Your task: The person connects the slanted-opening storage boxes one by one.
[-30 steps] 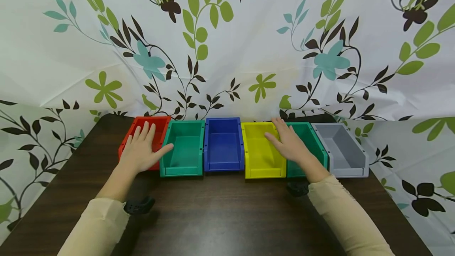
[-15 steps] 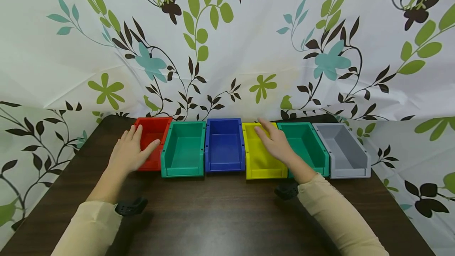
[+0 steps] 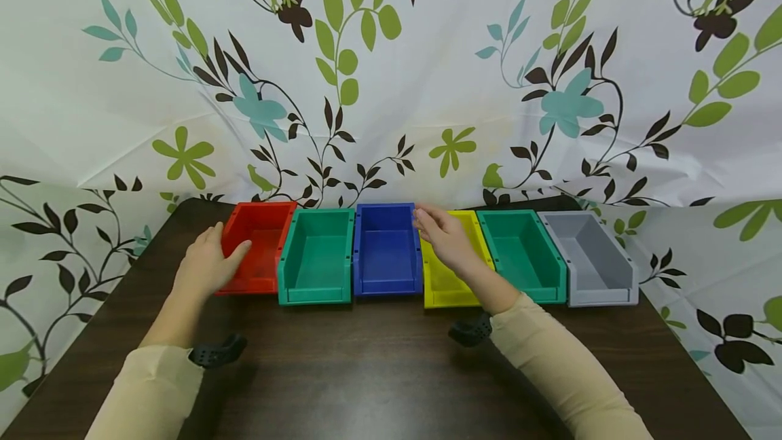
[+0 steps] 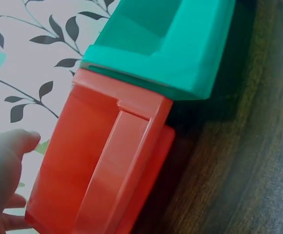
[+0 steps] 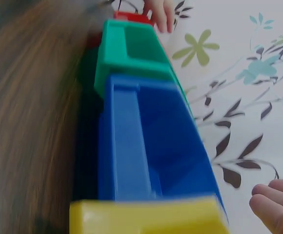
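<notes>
At the left end of a row of plastic bins, my left hand (image 3: 204,262) reaches over the left side of the red bin (image 3: 259,250), thumb apart from the fingers and nothing held. In the left wrist view its fingertips come right up to the red bin's wall (image 4: 114,165). My right hand (image 3: 449,240) hovers over the yellow bin (image 3: 449,288), fingertips at its border with the blue bin (image 3: 387,250). Those fingers are loosely bent and hold nothing. From the right wrist, the fingers (image 5: 275,200) show at the lower right, apart from the blue bin (image 5: 175,141).
One green bin (image 3: 318,253) stands between the red and blue bins, another green bin (image 3: 522,250) right of the yellow one. A grey bin (image 3: 589,257) ends the row. All sit on a dark wooden table (image 3: 366,372) before a leaf-patterned cloth (image 3: 391,134).
My right hand has moved left from the yellow bin's right side to its border with the blue bin. The left hand has drawn left and slightly back from over the red bin.
</notes>
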Action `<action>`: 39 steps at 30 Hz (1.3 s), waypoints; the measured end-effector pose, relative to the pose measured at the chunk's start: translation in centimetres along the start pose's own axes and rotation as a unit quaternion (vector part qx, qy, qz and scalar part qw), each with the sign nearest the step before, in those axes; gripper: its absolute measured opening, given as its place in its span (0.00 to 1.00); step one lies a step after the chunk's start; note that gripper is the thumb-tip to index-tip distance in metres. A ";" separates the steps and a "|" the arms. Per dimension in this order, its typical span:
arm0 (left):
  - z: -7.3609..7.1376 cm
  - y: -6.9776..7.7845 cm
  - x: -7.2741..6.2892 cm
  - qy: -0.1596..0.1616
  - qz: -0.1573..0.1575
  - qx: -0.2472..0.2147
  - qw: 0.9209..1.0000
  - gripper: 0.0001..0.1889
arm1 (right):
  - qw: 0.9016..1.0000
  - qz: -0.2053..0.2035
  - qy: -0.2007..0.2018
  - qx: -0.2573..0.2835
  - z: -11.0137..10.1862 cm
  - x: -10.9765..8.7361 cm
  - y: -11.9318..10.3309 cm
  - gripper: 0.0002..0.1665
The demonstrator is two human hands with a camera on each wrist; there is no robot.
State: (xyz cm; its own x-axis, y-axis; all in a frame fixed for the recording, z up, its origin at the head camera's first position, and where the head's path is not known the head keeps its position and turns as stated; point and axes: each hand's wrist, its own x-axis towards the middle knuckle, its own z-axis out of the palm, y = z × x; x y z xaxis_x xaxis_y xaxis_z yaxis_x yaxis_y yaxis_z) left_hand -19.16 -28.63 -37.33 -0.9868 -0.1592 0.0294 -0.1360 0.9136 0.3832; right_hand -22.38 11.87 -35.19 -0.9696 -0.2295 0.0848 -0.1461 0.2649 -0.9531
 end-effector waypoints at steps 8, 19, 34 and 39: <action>-0.1 -1.1 0.1 -0.012 -0.067 -0.084 0.994 0.35 | 0.987 0.090 -0.063 0.115 2.5 0.6 -1.6 0.35; 0.4 -2.0 0.3 0.002 -0.078 -0.137 0.988 0.27 | 0.959 0.158 -0.152 0.178 6.5 1.7 -2.9 0.37; 0.4 -2.4 0.4 0.017 -0.069 -0.136 0.988 0.26 | 0.934 0.202 -0.172 0.240 8.4 2.6 -3.4 0.37; 0.2 -3.3 0.4 0.015 -0.094 -0.144 0.985 0.26 | 0.936 0.204 -0.180 0.224 9.2 2.6 -3.7 0.37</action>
State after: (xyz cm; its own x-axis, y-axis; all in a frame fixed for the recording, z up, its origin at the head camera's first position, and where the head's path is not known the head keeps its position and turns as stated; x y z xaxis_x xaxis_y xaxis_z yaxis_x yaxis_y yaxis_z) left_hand -19.13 -31.64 -38.82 -0.9429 -0.3303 -0.0422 -0.2818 0.7239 0.6298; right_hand -22.57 1.63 -34.14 -0.7860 -0.5168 -0.3393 0.3976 -0.0022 -0.9176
